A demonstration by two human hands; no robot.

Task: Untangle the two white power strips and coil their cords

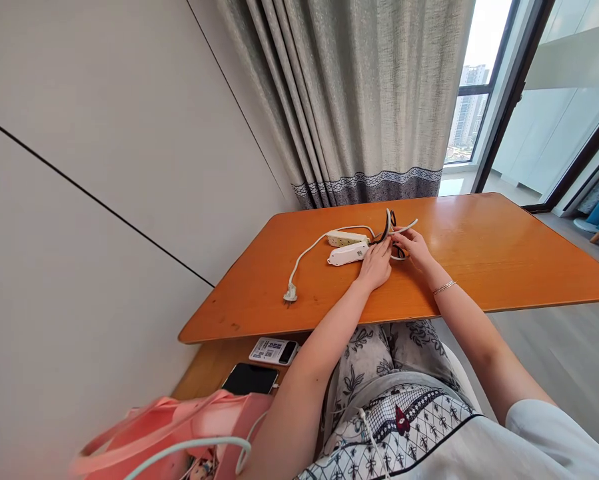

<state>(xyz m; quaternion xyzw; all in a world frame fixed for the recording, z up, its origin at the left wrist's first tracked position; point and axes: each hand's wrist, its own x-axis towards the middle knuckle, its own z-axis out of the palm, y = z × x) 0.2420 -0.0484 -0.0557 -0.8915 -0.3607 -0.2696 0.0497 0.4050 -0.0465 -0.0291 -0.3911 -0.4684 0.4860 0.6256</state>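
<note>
Two white power strips (348,247) lie side by side on the orange wooden table (504,253). A white cord runs left from them to a plug (290,293) near the table's front. My left hand (376,265) rests palm down beside the strips, its fingers on a bundle of white and black cables (392,227). My right hand (413,244) pinches that same cable bundle from the right, with a loop standing up above the fingers. A thin bracelet sits on my right wrist.
A grey curtain (359,100) hangs behind the table, with a window and glass door at the right. On a lower bench at the left lie a black phone (250,379), a white device (274,351) and a pink bag (179,427). A white wall runs along the left.
</note>
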